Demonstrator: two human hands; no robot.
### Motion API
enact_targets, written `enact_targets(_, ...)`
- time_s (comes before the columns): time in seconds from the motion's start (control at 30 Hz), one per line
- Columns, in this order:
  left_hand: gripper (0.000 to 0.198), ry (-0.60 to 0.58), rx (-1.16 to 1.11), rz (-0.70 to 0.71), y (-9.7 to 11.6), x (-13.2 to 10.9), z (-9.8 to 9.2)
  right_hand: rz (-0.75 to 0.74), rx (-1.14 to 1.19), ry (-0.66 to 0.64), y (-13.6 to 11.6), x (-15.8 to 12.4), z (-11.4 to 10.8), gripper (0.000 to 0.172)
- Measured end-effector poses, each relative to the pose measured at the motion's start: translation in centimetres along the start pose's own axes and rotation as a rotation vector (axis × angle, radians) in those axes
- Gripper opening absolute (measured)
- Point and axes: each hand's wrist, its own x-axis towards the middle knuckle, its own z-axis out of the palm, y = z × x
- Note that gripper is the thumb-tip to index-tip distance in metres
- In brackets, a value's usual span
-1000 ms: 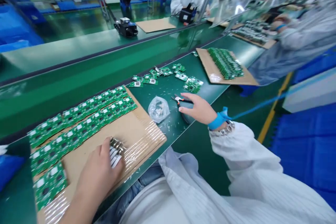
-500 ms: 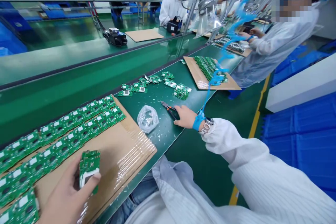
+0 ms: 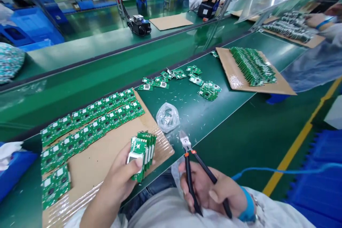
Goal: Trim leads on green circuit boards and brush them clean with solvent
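Observation:
My left hand (image 3: 117, 180) grips a small stack of green circuit boards (image 3: 141, 155) above the brown cardboard sheet (image 3: 98, 160). Rows of similar boards (image 3: 91, 119) lie on that sheet. My right hand (image 3: 211, 192) holds black-handled side cutters (image 3: 191, 167) with orange trim, their jaws pointing up and away from me, just past the edge of the green bench mat (image 3: 213, 114). A crumpled clear plastic bag (image 3: 167, 117) lies on the mat, close to the cutters' tip. Beyond it are loose green boards (image 3: 176, 78) and many small clippings.
A second cardboard sheet (image 3: 235, 76) carries densely packed green boards at the far right of the mat. A co-worker's hand (image 3: 316, 20) works at boards farther along. Blue crates and a yellow floor line lie right of the bench, and a blue wrist-strap cord (image 3: 280, 171) runs right.
My right hand has picked up the cutters from the mat and drawn them towards my body. My left hand has brought the stack of boards up and closer.

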Motion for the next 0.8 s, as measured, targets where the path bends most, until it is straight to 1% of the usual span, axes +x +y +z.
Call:
enact_targets(0.07, 0.051, -0.019, -0.015, 0.015, -0.1, 0.3, 0.4, 0.014, -0.018, -0.050, 0.0, -0.3, -0.3, 0.070)
enact_targets(0.13, 0.050, -0.020, -0.001, 0.038, -0.1, 0.7, 0.7, 0.027, -0.064, -0.117, -1.0, -0.5, -0.9, 0.079)
enact_targets(0.17, 0.051, -0.020, 0.027, 0.049, -0.1, 0.8, 0.9, 0.001, -0.119, -0.134, -1.6, -0.7, -1.1, 0.081)
enact_targets(0.2, 0.054, -0.017, 0.069, 0.058, 0.0, 0.9, 1.0, -0.058, -0.226, -0.117, -2.4, -0.7, -1.2, 0.082)
enact_targets(0.23, 0.057, -0.018, 0.123, 0.066, 0.1, 0.9, 1.2, -0.145, -0.400, -0.064, -3.2, -0.7, -1.2, 0.079)
enact_targets(0.27, 0.061, -0.017, 0.183, 0.078, 0.3, 0.9, 1.4, -0.260, -0.639, 0.017, -4.1, -0.7, -1.1, 0.076)
enact_targets(0.37, 0.072, 0.047, 0.362, 0.124, 0.7, 0.7, 2.2, -0.626, -1.496, 0.340, -6.6, -0.1, -0.1, 0.067)
enact_targets(0.4, 0.072, 0.080, 0.415, 0.145, 0.9, 0.7, 2.5, -0.721, -1.723, 0.425, -7.3, 0.2, 0.2, 0.065)
enact_targets(0.43, 0.070, 0.100, 0.464, 0.162, 1.0, 0.6, 2.8, -0.793, -1.894, 0.479, -7.7, 0.5, 0.6, 0.064)
enact_targets(0.47, 0.067, 0.112, 0.509, 0.183, 1.2, 0.5, 3.1, -0.845, -2.016, 0.512, -8.1, 0.7, 0.8, 0.062)
enact_targets(0.5, 0.062, 0.107, 0.552, 0.206, 1.2, 0.5, 3.4, -0.883, -2.101, 0.522, -8.3, 1.0, 1.0, 0.061)
enact_targets(0.57, 0.058, 0.096, 0.621, 0.251, 1.3, 0.5, 4.0, -0.936, -2.194, 0.508, -8.4, 1.2, 1.2, 0.060)
enact_targets(0.7, 0.060, 0.147, 0.712, 0.290, 1.1, 0.5, 4.6, -0.999, -2.250, 0.476, -8.4, 1.5, 1.1, 0.061)
enact_targets(0.8, 0.065, 0.122, 0.806, 0.311, 0.7, 0.7, 4.4, -0.990, -2.265, 0.479, -8.5, 1.6, 1.0, 0.059)
